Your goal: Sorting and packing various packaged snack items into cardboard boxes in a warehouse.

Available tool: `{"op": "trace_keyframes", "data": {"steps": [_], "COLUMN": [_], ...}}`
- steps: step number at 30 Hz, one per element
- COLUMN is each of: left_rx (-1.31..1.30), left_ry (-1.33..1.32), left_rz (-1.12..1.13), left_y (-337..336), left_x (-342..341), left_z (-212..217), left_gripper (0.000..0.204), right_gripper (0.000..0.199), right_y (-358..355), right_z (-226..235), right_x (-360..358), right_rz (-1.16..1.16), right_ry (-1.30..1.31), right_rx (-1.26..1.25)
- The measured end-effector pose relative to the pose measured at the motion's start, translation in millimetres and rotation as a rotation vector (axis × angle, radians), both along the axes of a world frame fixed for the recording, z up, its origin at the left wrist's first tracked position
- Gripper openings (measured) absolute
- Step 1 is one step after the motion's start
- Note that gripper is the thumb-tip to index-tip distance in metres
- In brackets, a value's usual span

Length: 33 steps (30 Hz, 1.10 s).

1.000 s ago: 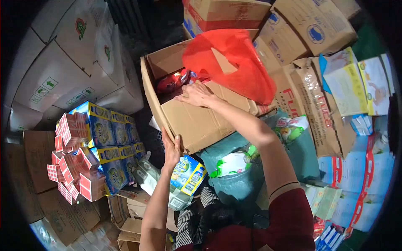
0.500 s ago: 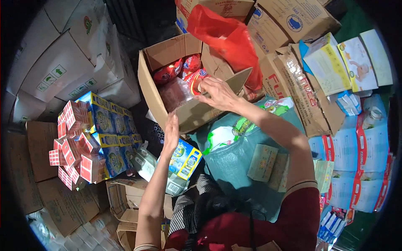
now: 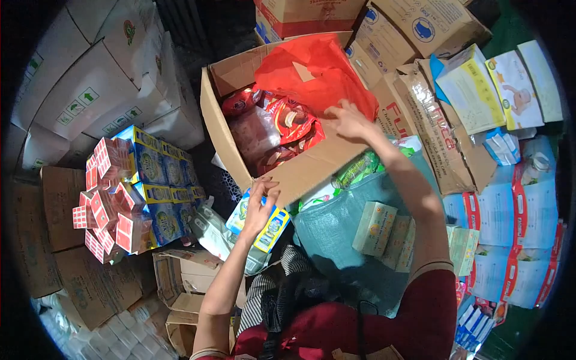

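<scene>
**Two hands at the open carton**

We see our left hand [image 3: 259,207] with an open grip, fingers spread flat against the near wall of the cardboard carton [image 3: 223,135], pinching nothing. Our right hand [image 3: 350,122] rests, fingers loosely spread, on the carton's near right flap, just beside the red plastic bag [image 3: 312,72]. Red snack packets [image 3: 288,123] fill the carton between both hands. A blue-and-yellow box [image 3: 271,231] lies just below the left hand.
</scene>
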<state>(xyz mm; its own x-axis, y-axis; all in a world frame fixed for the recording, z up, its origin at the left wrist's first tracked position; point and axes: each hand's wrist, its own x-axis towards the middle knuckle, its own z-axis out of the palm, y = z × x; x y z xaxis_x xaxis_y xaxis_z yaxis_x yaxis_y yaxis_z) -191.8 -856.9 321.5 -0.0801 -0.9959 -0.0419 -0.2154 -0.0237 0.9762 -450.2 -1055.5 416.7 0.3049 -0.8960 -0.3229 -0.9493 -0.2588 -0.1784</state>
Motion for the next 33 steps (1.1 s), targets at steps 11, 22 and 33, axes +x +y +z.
{"op": "trace_keyframes", "data": {"steps": [11, 22, 33], "left_rx": [-0.121, -0.075, 0.012], "left_ry": [-0.364, -0.262, -0.417], "left_rz": [-0.159, -0.089, -0.051], "left_y": [15, 1, -49], "left_x": [-18, -27, -12], "left_z": [24, 19, 9], "left_gripper": [0.039, 0.04, 0.024], "right_gripper": [0.061, 0.037, 0.065], "right_y": [-73, -52, -107], "right_z": [-92, -121, -275], "right_x": [-3, 75, 40], "right_rz": [-0.071, 0.133, -0.624], "right_ry": [0.3, -0.03, 0.161], "right_rx": [-0.295, 0.066, 0.108]}}
